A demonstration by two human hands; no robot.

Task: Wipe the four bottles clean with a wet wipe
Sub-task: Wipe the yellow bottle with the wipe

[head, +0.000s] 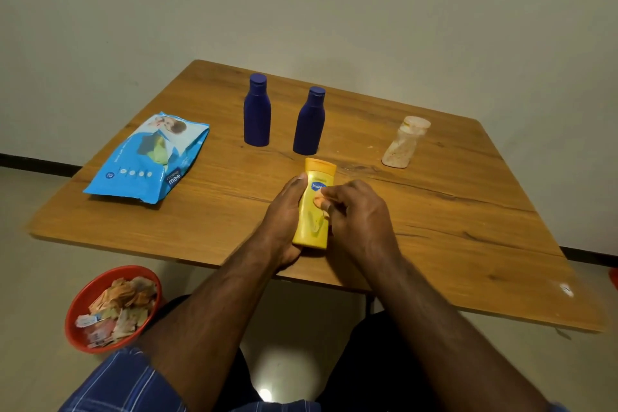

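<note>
A yellow lotion bottle [314, 211] lies near the table's front edge, cap pointing away from me. My left hand [284, 214] grips its left side. My right hand [357, 214] presses a small crumpled wet wipe [320, 200] against the bottle's front label; most of the wipe is hidden under my fingers. Two dark blue bottles [256, 110] [310, 121] stand upright at the back middle. A dusty clear bottle [405, 142] with a pale cap stands at the right.
A blue pack of wet wipes [147, 159] lies on the left of the wooden table [468, 227]. On the floor at the lower left, a red bowl [78, 306] holds crumpled used wipes. A wall runs close behind the table.
</note>
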